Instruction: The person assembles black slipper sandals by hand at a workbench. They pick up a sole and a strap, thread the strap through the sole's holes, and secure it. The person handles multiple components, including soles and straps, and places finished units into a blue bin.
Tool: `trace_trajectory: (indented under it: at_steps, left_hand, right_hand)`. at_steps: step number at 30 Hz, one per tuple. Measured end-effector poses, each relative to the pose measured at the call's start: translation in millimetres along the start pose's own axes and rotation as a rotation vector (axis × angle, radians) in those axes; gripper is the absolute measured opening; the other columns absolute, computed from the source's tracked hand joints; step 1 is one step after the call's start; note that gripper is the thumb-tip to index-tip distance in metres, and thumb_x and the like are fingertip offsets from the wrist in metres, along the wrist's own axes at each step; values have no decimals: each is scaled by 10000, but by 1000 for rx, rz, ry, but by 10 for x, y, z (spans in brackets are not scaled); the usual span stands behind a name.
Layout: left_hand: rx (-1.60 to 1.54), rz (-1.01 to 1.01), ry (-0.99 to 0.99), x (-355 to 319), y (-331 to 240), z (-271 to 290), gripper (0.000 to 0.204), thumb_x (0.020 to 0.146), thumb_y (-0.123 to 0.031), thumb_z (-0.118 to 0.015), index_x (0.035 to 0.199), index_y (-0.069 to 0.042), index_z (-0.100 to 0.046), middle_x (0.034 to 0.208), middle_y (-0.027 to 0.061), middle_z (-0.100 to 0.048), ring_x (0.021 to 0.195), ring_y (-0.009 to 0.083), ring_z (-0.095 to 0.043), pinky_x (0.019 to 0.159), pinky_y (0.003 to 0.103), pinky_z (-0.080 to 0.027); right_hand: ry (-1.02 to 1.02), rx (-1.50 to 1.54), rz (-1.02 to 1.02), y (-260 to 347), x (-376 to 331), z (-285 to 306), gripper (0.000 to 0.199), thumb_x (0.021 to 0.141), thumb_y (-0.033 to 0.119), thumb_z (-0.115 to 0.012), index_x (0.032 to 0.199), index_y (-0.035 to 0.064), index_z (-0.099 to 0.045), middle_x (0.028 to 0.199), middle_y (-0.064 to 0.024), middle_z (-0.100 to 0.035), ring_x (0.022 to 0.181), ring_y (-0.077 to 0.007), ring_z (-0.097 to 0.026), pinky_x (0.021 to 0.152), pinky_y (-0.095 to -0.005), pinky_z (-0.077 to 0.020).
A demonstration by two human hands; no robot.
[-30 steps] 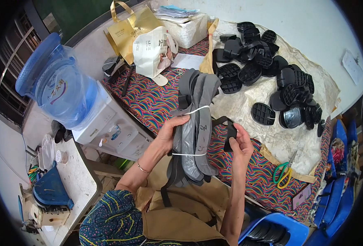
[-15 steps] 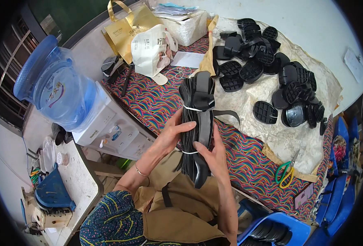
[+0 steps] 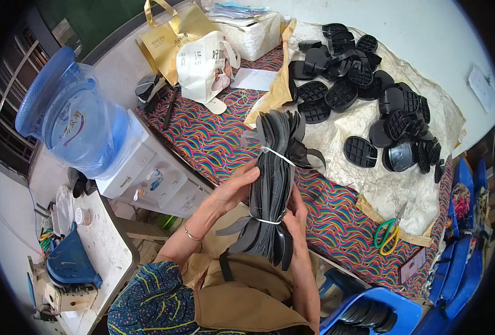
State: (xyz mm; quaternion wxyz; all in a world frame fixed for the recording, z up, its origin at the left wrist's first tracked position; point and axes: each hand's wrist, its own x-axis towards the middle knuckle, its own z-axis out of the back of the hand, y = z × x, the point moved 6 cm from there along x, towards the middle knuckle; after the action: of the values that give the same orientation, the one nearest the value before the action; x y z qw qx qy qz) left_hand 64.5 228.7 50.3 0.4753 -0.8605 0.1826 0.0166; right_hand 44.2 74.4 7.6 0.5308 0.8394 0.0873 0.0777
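Note:
A thick bundle of black leather-like shoe straps (image 3: 274, 184) stands between my two hands, its layered edges facing up. White bands (image 3: 277, 157) cinch it near its top and lower down. My left hand (image 3: 235, 188) grips the bundle's left side, thumb along the edge. From the right, my right hand (image 3: 296, 215) holds the lower half, its fingers partly hidden behind the straps. Loose strap ends stick out at both ends of the bundle.
Black shoe-sole pieces (image 3: 342, 96) lie heaped on a whitish sheet (image 3: 337, 173). Scissors (image 3: 389, 230) with green and yellow handles and a phone (image 3: 413, 266) rest at right. A blue bin (image 3: 393, 304) sits below. The water dispenser (image 3: 152, 167) stands left, bags (image 3: 203, 70) behind.
The bundle has turned in my hands, so its layered strap edges now face up instead of a smooth flat side. My right thumb has moved off its front.

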Motion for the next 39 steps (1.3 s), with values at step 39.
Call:
trace_trajectory:
  at_steps: [39]
  left_hand:
    - [66, -92, -300, 74, 437, -161, 709, 766, -132, -841, 1327, 19, -435, 1124, 81, -613, 989, 146, -612, 891, 302, -504]
  right_hand:
    - [-326, -820, 39, 645, -174, 165, 594, 658, 187, -859, 1076, -65, -519, 1015, -189, -540, 964, -325, -543, 858, -411, -454]
